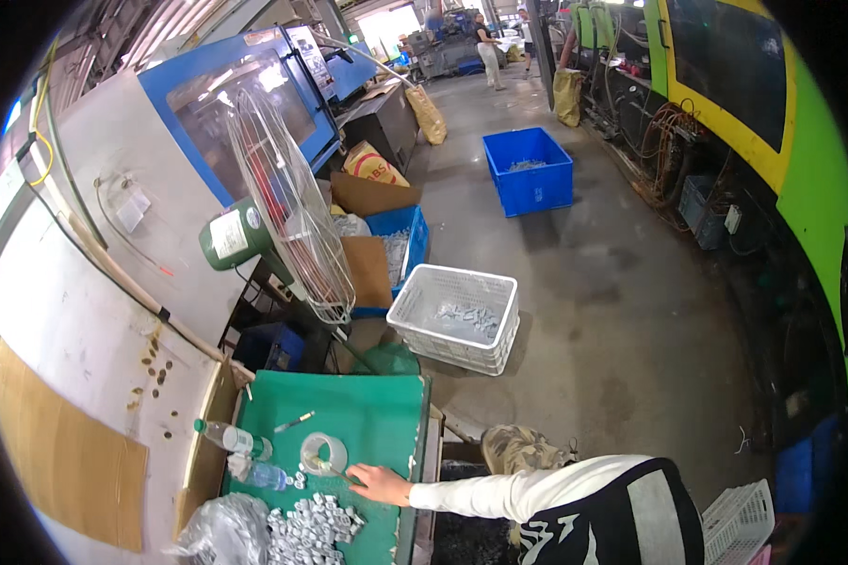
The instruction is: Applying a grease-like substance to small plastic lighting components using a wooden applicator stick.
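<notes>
Across the green table, my right arm reaches leftward in a white sleeve. Its hand lies low over the tabletop, with the fingers closed on one end of a thin stick-like tool. The tool's other end points into a roll of clear tape lying flat. Just below the hand spreads a heap of small grey-white plastic parts. A crumpled clear plastic bag lies beside the heap. My left hand is outside the picture.
A pen and two plastic bottles lie on the table. A caged fan stands behind it. Beyond are a white crate and a blue bin with parts inside. Machines line both sides; people stand far off.
</notes>
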Demonstrator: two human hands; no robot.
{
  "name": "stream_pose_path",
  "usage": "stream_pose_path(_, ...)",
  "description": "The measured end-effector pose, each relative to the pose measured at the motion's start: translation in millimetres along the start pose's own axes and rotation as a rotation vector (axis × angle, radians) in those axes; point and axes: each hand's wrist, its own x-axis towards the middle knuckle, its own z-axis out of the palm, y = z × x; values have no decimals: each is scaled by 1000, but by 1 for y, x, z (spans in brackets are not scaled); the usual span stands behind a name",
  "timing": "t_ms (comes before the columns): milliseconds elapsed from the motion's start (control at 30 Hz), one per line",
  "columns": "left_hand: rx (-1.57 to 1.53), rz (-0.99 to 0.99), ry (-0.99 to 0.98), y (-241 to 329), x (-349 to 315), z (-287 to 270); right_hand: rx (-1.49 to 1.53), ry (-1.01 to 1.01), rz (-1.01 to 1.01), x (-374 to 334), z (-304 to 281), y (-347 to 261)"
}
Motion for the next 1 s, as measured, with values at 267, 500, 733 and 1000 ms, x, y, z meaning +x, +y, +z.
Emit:
stream_pose_path(267,56,1,61,123,61,-71,90,106,24,-9,-49,-25)
stream_pose_path(500,552,-117,-41,185,150,-77,16,241,325,-53,-222,-21)
stream_pose_path(733,695,-173,-76,193,233,36,-390,493,655,-108,-467,68)
stream_pose_path(1000,912,530,-40,282,345,147,-758,844,1171,-355,-567,80)
